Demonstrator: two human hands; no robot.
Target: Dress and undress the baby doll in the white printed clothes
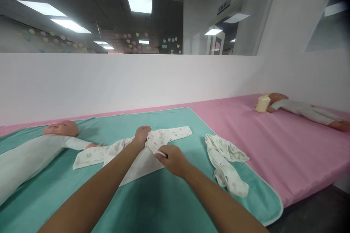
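Observation:
A small white printed baby top (pixel 128 153) lies spread on the teal mat (pixel 164 204), sleeves stretched left and right. My left hand (pixel 141 134) is closed on the cloth near the neckline. My right hand (pixel 172 159) pinches a folded-over edge of the same top just below it. A baby doll (pixel 32 149) in a white suit lies on its back at the left, one arm reaching toward the top's left sleeve.
A crumpled pair of white printed baby trousers (pixel 225 162) lies on the mat's right side. On the pink mattress (pixel 273 145), a second doll (pixel 306 111) lies at the far right beside a baby bottle (pixel 262 103). A white partition wall (pixel 109 83) runs behind.

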